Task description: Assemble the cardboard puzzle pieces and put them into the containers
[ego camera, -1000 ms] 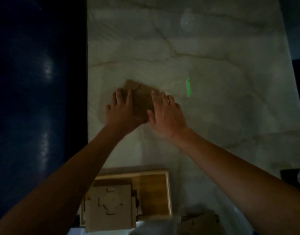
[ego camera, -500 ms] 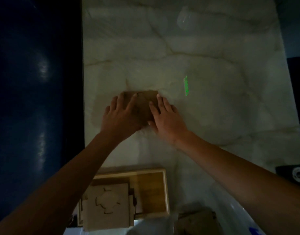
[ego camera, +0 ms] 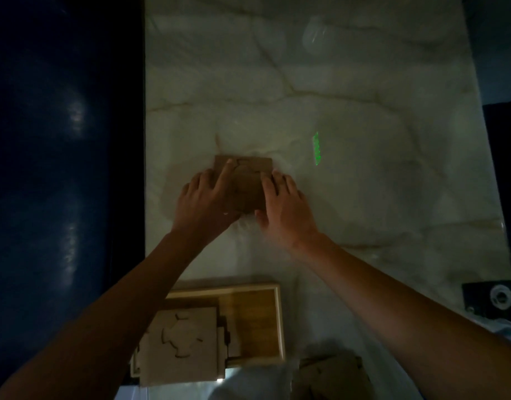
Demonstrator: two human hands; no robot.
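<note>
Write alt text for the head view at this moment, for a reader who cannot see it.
In dim light, a left hand and right hand press flat on a cardboard puzzle square on a marble table. Nearer the camera, a wooden tray holds another assembled cardboard puzzle.

Puzzle (ego camera: 245, 183) mid surface (ego camera: 349, 82), left hand (ego camera: 202, 203) and right hand (ego camera: 283, 206) on either side; tray (ego camera: 253, 316) nearer, holding assembled square (ego camera: 180, 345).
</note>
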